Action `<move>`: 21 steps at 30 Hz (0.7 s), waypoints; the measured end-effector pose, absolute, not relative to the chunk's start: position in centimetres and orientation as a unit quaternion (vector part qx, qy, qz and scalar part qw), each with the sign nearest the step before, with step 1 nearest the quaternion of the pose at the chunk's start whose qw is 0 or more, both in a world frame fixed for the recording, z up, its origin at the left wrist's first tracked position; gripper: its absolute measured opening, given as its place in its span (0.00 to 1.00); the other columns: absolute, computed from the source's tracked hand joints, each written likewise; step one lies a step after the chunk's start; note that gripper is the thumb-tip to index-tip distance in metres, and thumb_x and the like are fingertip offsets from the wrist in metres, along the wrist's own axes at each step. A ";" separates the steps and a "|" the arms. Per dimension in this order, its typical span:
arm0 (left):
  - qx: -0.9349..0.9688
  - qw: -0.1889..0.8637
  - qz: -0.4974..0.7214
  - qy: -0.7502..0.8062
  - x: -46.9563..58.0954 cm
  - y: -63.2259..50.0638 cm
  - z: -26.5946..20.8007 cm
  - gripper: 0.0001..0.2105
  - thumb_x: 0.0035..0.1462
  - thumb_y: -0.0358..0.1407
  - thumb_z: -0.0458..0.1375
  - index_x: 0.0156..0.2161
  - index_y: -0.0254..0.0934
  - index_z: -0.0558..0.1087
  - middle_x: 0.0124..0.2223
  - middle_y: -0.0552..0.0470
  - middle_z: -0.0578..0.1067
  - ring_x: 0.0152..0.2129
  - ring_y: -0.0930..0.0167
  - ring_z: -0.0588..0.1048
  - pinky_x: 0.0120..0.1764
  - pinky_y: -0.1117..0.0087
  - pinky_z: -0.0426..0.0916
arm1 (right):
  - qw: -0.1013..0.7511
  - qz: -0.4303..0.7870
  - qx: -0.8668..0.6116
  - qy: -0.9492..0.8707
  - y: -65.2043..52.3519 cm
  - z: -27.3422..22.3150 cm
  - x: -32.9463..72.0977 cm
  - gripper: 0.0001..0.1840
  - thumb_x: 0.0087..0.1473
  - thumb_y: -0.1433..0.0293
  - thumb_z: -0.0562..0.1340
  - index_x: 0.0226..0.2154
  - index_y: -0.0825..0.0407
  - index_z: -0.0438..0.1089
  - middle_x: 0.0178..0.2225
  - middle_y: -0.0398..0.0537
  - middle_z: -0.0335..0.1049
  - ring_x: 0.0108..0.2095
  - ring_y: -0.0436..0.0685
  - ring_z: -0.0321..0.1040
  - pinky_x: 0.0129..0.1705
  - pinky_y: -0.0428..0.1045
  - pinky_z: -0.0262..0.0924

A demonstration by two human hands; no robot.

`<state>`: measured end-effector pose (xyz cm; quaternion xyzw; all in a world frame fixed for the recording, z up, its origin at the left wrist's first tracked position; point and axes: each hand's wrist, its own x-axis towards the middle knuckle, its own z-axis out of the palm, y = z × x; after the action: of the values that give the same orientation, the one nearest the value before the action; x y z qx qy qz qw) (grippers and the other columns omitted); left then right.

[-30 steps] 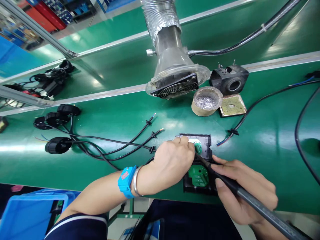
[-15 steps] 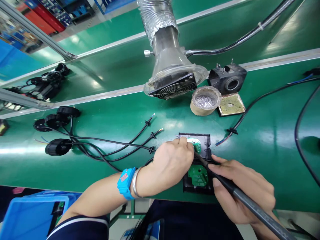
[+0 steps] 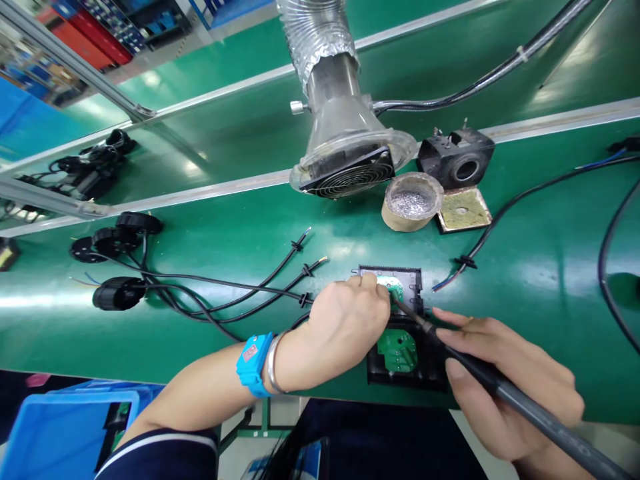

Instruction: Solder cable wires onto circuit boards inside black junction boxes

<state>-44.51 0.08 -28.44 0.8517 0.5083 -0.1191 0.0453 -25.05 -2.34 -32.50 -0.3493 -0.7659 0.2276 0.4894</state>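
Note:
My right hand (image 3: 515, 380) grips a soldering iron (image 3: 500, 381) by its dark handle. The iron's tip points at the small green circuit board (image 3: 395, 288) in the upper black plastic housing (image 3: 413, 283); whether it touches cannot be made out. Over the left part of that housing my left hand (image 3: 345, 327) is closed, fingertips down; what it pinches is hidden. A black cable (image 3: 300, 321) runs in under that wrist, which wears a blue strap (image 3: 254, 363) and a metal bangle. Nearer my body lies a second black housing (image 3: 385, 378) with a green circuit board (image 3: 400, 351).
Several black cables (image 3: 240, 290) with round black ends lie at left. A fume extractor hood (image 3: 345, 133) hangs above. Behind the housings stand a solder pot (image 3: 411, 203), a sponge tray (image 3: 465, 208) and an iron holder (image 3: 457, 160). Another cable (image 3: 530, 190) crosses at right. A blue bin (image 3: 60, 433) is lower left.
My right hand and the soldering iron have shifted right and slightly toward me, drawing the tip back a little and uncovering more of the nearer housing. My left hand stays nearly in place.

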 end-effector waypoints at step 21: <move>0.859 0.029 -0.119 0.496 -44.8 -0.1 -28.6 0.07 0.52 0.22 0.51 0.32 0.31 0.69 0.29 0.46 0.73 0.24 0.65 0.75 0.21 0.71 0.67 | 0.468 0.178 -0.320 -0.804 -1.7 -32.5 -26.1 0.11 0.46 0.79 0.59 0.34 0.56 0.73 0.30 0.48 0.73 0.38 0.56 0.74 0.41 0.50 0.74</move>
<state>-44.78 -0.05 -28.59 0.8594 0.4963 -0.1194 0.0294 -26.05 -1.70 -32.46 -0.3199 -0.8041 0.1779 0.4684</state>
